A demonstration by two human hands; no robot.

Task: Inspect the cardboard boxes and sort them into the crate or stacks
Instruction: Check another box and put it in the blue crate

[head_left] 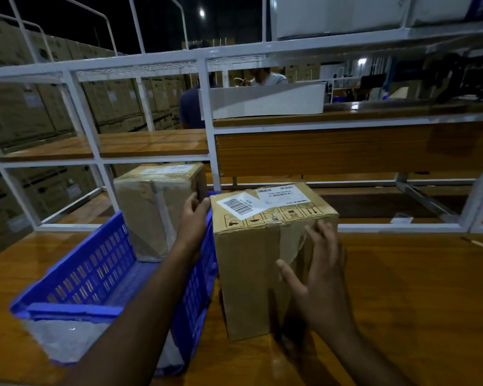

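Left hand: my left hand (193,215) is reaching forward over the crate's right wall, fingers curling at the gap between the two boxes; I cannot tell whether it is gripping either box or only touching.
Right hand: my right hand (317,270) is spreading wide, fingers straight, lying against the front face of the near box; it is holding nothing.
Near box: the near box (251,274) is standing upright on the table (402,288), under my right palm and just right of my left hand, with a barcode label (239,205) on its top.
Far box: the far box (156,213) is standing upright inside the crate, just left of my left hand.
Crate: the blue crate (92,271) is sitting under my left forearm, touching or nearly touching the near box.
Shelf: a white-framed shelf (209,129) is rising beyond both hands.
Beyond: a person (191,107) is standing behind the shelf.
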